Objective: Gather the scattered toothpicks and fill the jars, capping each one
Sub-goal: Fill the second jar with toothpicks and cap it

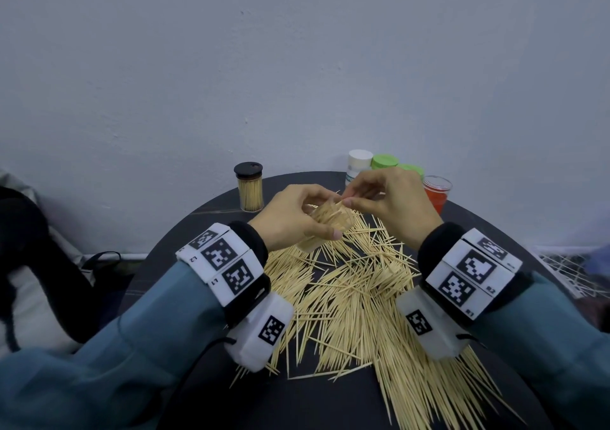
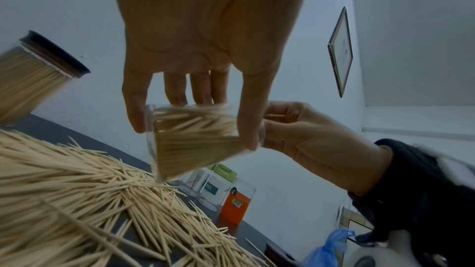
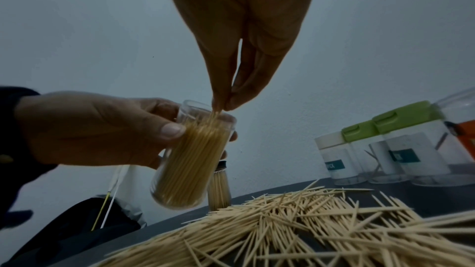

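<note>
The left hand point(image 1: 290, 218) wraps thumb and fingers round an uncapped clear jar point(image 3: 191, 161) packed with toothpicks, tilted above the heap of loose toothpicks point(image 1: 356, 301) on the dark round table point(image 1: 204, 396). The right hand point(image 1: 392, 205) pinches a few toothpicks at the jar's mouth, a pinch only the right wrist view shows clearly. Behind the heap stand a black-capped full jar point(image 1: 250, 187) and lidded containers point(image 3: 385, 149), whose teal labels read partly "PICK".

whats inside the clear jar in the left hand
The clear jar in the left hand is packed with toothpicks; the right hand pinches more in. Fingers hide part of its wall.
</note>
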Demonstrator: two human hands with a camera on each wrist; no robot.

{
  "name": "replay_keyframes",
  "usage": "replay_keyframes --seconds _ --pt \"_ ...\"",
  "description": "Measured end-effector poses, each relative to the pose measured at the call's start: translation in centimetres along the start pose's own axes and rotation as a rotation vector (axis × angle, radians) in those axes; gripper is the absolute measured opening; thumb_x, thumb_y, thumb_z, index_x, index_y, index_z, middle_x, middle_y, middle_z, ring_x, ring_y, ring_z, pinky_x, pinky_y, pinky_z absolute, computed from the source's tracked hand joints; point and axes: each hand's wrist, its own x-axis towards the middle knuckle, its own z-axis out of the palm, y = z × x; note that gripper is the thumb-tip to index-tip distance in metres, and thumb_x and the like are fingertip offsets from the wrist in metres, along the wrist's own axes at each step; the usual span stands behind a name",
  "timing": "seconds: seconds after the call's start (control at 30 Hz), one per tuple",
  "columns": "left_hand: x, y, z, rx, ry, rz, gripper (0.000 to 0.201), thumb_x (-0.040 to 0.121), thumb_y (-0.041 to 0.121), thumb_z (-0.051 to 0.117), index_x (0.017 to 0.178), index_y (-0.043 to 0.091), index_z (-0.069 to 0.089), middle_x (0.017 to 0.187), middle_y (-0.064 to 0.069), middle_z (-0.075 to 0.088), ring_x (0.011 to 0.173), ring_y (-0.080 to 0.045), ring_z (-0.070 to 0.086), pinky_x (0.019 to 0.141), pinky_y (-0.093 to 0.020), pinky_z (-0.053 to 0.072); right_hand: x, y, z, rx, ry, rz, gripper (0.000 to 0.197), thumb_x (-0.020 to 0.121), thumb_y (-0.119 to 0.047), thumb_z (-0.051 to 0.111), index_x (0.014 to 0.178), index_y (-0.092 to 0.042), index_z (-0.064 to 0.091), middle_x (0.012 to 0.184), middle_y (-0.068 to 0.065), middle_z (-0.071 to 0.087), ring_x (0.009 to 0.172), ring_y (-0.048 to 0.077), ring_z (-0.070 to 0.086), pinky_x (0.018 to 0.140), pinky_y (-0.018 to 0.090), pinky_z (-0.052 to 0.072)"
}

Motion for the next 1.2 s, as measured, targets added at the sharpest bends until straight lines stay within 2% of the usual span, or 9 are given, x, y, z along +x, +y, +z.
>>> replay_keyframes --seconds 0.2,0.37,0.57,0.7,0.77,0.83,0.93,1.0,1.2 --pt "-0.1 0.2 -0.1 -0.018 -0.010 -0.020 0.047 0.065 0.018 0.083 0.107 0.026 0.064 0.109 0.004 0.065 0.103 -0.017 0.061 0.091 -0.033 0.050 -0.2 -0.4 -0.3 0.017 -0.209 0.002 0.007 0.076 -0.010 0.073 0.083 -0.008 0.073 0.064 -0.010 0.063 0.058 -0.009 0.059 0.059 0.005 0.046" --pt "-0.2 0.4 -0.2 -0.038 -0.003 -0.030 0.048 0.066 0.016 0.083 0.109 0.024 0.064 0.108 0.005 0.064 0.105 -0.018 0.060 0.089 -0.031 0.048 0.0 -0.3 -0.9 0.081 -0.205 0.033 0.014 0.077 -0.009 0.072 0.091 -0.008 0.074 0.079 0.004 0.071 0.065 -0.001 0.065 0.067 0.010 0.053" --pt "-0.2 0.5 -0.2 -0.051 0.003 -0.046 0.052 0.066 0.018 0.083 0.114 0.024 0.063 0.113 0.004 0.062 0.109 -0.018 0.057 0.097 -0.037 0.047 0.0 -0.2 -0.6 0.084 -0.113 0.026 0.011 0.070 -0.008 0.078 0.076 -0.011 0.070 0.072 0.003 0.069 0.062 -0.002 0.060 0.060 0.006 0.047" --pt "-0.2 0.6 -0.6 -0.065 0.009 -0.051 0.054 0.068 0.017 0.081 0.119 0.021 0.062 0.109 0.006 0.062 0.106 -0.015 0.058 0.094 -0.030 0.045 0.3 0.0 -0.8 0.114 -0.070 0.056 0.007 0.075 -0.012 0.074 0.078 -0.015 0.069 0.072 0.000 0.067 0.062 -0.001 0.060 0.062 0.008 0.049" --pt "-0.1 0.6 -1.0 -0.076 0.029 -0.058 0.053 0.069 0.015 0.081 0.118 0.020 0.062 0.106 0.007 0.062 0.104 -0.015 0.059 0.093 -0.027 0.045 0.7 0.6 -1.1 0.099 -0.051 0.116 0.005 0.079 -0.014 0.072 0.082 -0.015 0.068 0.075 0.002 0.067 0.065 0.005 0.061 0.066 0.014 0.051" --pt "0.1 0.6 -1.4 -0.097 0.058 -0.065 0.052 0.069 0.013 0.080 0.117 0.018 0.063 0.106 0.005 0.063 0.105 -0.014 0.058 0.094 -0.027 0.045 1.5 1.5 -1.4 -0.028 -0.147 0.219 0.013 0.080 -0.016 0.071 0.092 -0.011 0.068 0.083 0.003 0.067 0.074 0.010 0.061 0.071 0.018 0.050" --pt "0.3 0.5 -2.0 -0.119 0.103 -0.082 0.053 0.069 0.011 0.079 0.119 0.016 0.061 0.110 0.002 0.062 0.109 -0.015 0.057 0.100 -0.032 0.044 3.0 3.0 -0.9 -0.388 -0.504 0.385 0.034 0.083 -0.029 0.066 0.111 -0.010 0.063 0.106 0.002 0.064 0.097 0.016 0.060 0.088 0.023 0.046" --pt "0.5 0.5 -2.4 -0.138 0.120 -0.095 0.055 0.069 0.012 0.079 0.121 0.016 0.060 0.111 0.002 0.061 0.110 -0.016 0.057 0.102 -0.035 0.043 4.0 3.5 0.1 -0.537 -0.636 0.430 0.046 0.083 -0.037 0.064 0.120 -0.009 0.059 0.117 0.004 0.062 0.107 0.019 0.058 0.098 0.031 0.044" --pt "1.0 0.4 -3.7 -0.172 0.160 -0.092 0.058 0.070 0.013 0.078 0.124 0.016 0.058 0.120 0.001 0.060 0.106 -0.010 0.053 0.099 -0.029 0.041 6.7 4.1 3.9 -0.630 -0.650 0.484 0.069 0.079 -0.049 0.065 0.128 -0.004 0.047 0.126 0.011 0.055 0.114 0.025 0.053 0.101 0.038 0.043"
